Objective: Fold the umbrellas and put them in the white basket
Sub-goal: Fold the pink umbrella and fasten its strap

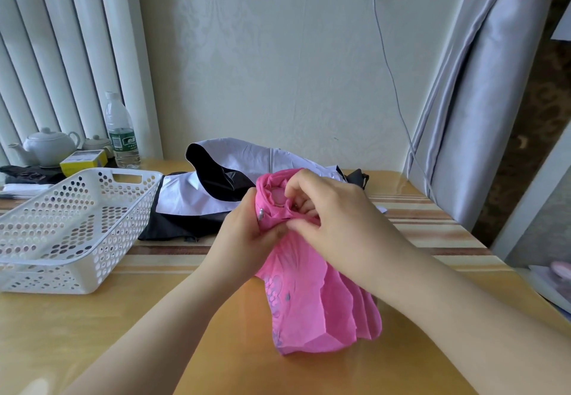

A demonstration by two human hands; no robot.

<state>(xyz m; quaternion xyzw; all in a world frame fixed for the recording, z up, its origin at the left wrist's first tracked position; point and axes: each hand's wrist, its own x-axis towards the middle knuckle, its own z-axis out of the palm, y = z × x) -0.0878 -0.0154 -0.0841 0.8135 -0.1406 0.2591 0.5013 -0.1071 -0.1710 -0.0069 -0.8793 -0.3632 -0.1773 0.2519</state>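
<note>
Pink umbrella (312, 295) stands roughly upright on the table (92, 333), its long axis running from the hands down towards the person. Left hand (247, 237) grips its gathered top while the right hand (327, 212) pinches the folds there. White basket (77, 227) sits to the left, nearer the left hand.

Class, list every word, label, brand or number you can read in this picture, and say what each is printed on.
None can be read.
Water bottle: green label with white print, too blurred to read.
Yellow box: print on its top, too small to read.
Pink umbrella: a purple pattern, no words.
</note>
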